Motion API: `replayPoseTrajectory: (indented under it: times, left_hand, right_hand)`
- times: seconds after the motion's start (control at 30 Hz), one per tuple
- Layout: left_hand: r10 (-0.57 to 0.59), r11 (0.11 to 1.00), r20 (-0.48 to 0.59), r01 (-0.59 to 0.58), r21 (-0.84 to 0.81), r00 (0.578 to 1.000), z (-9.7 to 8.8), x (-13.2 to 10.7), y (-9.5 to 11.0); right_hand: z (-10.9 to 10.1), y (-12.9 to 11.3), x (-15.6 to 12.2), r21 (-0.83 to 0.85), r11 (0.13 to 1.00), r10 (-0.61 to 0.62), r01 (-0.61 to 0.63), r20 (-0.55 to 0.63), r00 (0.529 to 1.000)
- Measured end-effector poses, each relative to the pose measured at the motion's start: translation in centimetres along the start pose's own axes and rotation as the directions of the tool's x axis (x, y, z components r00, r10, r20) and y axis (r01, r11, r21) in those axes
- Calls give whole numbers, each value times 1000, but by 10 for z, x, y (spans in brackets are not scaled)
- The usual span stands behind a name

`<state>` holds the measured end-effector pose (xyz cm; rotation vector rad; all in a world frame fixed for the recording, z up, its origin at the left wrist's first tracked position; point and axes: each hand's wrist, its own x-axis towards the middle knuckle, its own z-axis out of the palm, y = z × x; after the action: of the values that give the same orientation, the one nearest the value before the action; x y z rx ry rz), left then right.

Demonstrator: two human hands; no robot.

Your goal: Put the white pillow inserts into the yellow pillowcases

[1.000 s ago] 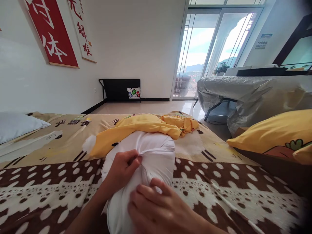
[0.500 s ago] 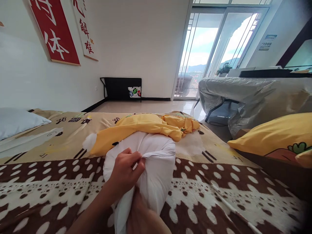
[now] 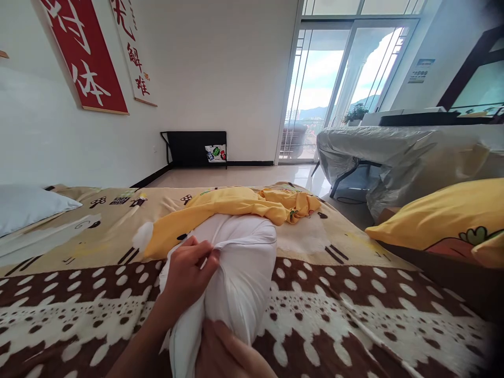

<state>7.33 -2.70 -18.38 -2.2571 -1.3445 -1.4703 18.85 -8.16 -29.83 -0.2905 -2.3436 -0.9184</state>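
Observation:
A plump white pillow (image 3: 248,278) lies on the bed in front of me, its cloth creased and a seam running across its top. My left hand (image 3: 192,270) is closed on that seam in a pinch at the pillow's left side. Lower down, my right hand (image 3: 230,349) presses into the near part of the pillow beside a loose fold; its fingertips are partly sunk in the cloth and seem to grip it. Just beyond the pillow lies a crumpled yellow pillowcase-like cloth (image 3: 232,202).
Under everything spreads a brown, cream and beige patterned blanket (image 3: 331,299). A yellow pillow with a carrot print (image 3: 441,215) sits at right, a pale pillow (image 3: 31,207) at left. Beyond the bed stand a plastic-covered table (image 3: 378,139) and a black folded frame (image 3: 189,149) by the wall.
My left hand has moved a little left, still pinching the seam. My right hand is slightly lower, and the gap between the hands has widened. The pillow has shifted slightly left.

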Motion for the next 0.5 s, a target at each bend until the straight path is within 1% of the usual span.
replayPoseTrajectory:
  times: [0.07, 0.13, 0.17, 0.23, 0.27, 0.33, 0.37, 0.4, 0.43, 0.47, 0.5]
  left_hand:
    - [-53, 999, -36, 53, 2, 998, -7, 2, -5]
    - [-91, 996, -68, 91, -3, 994, -11, 2, -7]
    - [-97, 995, -80, 97, -4, 992, -12, 1, -7]
    - [-73, 997, -96, 73, 0, 993, -10, 0, -4]
    - [-42, 999, -96, 42, 3, 995, -8, -1, -2]
    - [33, 999, -81, -33, 3, 996, -2, -2, 2]
    - [64, 998, -70, -64, 1, 995, 1, -2, 4]
    - [86, 996, -60, -86, -2, 994, 3, -3, 6]
    - [100, 995, -53, -100, -3, 994, 5, -3, 7]
    - [105, 994, -45, -106, -2, 993, 7, -3, 8]
    - [106, 994, -35, -106, -1, 994, 8, -3, 9]
  right_hand:
    - [10, -8, 0, 19, 1000, 0, 0, 17, 1000]
    - [18, -18, 2, 27, 1000, -13, 10, 86, 996]
    - [21, -22, 3, 40, 998, -47, 42, 125, 991]
    - [20, -25, 6, 86, 988, -146, 131, 204, 968]
    - [17, -25, 7, 103, 982, -179, 157, 260, 949]
    - [9, -23, 7, 82, 985, -173, 153, 393, 903]
    - [5, -21, 6, 44, 990, -139, 133, 428, 893]
    - [2, -18, 4, 4, 993, -106, 115, 424, 899]
    - [-1, -14, 3, -19, 994, -95, 110, 373, 923]
    - [-3, -9, 1, -26, 995, -89, 100, 288, 954]
    - [-6, -3, 0, -12, 997, -75, 78, 178, 981]
